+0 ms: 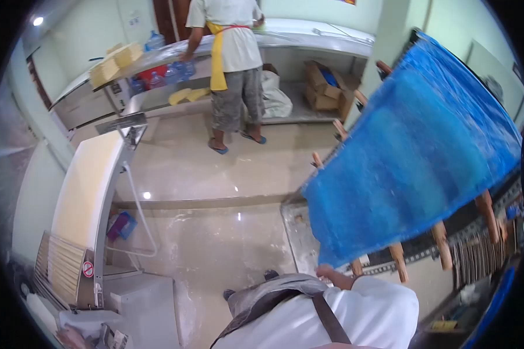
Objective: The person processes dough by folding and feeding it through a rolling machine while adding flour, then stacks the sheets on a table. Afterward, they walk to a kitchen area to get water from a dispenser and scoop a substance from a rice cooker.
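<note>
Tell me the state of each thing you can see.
Blue sheet: spread out, wrinkled
Wooden handles: poking out beyond the sheet
Cardboard box: open
White sack: slumped
Co-worker: standing, back turned
Yellow apron: worn
Right hand: near sheet's edge, grip unclear

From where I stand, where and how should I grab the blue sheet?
Probably by the near corner of the blue sheet, from your side with your right hand: it narrows there, close by, while the rest spreads wide.
</note>
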Tool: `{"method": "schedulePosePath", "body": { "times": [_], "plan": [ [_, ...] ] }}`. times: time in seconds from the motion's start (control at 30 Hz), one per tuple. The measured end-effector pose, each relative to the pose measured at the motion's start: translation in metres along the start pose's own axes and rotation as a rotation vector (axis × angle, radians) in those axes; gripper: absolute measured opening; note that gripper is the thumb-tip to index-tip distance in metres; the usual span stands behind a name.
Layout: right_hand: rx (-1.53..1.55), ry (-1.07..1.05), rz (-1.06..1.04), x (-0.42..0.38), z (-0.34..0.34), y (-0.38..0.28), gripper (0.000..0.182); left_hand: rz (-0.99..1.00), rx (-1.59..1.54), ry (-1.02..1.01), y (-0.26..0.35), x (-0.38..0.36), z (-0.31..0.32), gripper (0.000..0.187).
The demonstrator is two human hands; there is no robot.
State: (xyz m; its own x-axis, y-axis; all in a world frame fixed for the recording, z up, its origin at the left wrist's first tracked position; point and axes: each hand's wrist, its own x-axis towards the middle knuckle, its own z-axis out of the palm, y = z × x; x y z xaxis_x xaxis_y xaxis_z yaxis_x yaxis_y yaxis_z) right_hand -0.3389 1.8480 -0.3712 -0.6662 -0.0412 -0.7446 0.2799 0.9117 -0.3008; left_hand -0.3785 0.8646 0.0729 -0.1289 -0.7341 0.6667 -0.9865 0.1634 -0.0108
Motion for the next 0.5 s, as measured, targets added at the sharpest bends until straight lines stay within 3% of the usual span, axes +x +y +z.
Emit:
{"method": "schedulePosePath", "body": {
  "times": [0.03,0.1,0.2,0.3,0.33,0.4,0.43,0.47,0.5],
  "plan": [
    [0.518,0.026,0.235,0.024,0.018,0.023,0.017,0.016,-0.015,0.010,0.001,0.001,-0.001,0.051],
    [0.689,0.286,0.252,0.023,0.018,0.035,0.019,0.056,-0.039,0.023,0.002,0.007,0.002,0.049],
    [1.033,0.501,0.355,-0.037,-0.012,-0.006,0.019,0.150,-0.053,0.047,-0.004,0.022,0.010,0.045],
    [1.174,0.435,0.434,-0.054,0.021,-0.013,0.023,0.334,-0.006,0.049,-0.030,0.038,0.031,0.042],
    [0.982,0.352,0.365,-0.045,0.045,0.001,0.022,0.423,0.034,0.046,-0.044,0.037,0.037,0.041],
    [-0.239,0.205,-0.054,-0.038,0.100,0.013,0.021,0.608,0.116,0.049,-0.054,0.037,0.053,0.039],
    [-0.526,0.184,-0.169,-0.040,0.123,0.015,0.021,0.643,0.121,0.041,-0.057,0.031,0.050,0.038],
    [-0.494,0.137,-0.211,-0.046,0.138,0.013,0.021,0.600,0.075,0.040,-0.050,0.025,0.044,0.037],
    [-0.257,0.070,-0.121,-0.054,0.150,0.002,0.021,0.450,-0.115,0.075,-0.048,0.024,0.042,0.048]
  ]
}}
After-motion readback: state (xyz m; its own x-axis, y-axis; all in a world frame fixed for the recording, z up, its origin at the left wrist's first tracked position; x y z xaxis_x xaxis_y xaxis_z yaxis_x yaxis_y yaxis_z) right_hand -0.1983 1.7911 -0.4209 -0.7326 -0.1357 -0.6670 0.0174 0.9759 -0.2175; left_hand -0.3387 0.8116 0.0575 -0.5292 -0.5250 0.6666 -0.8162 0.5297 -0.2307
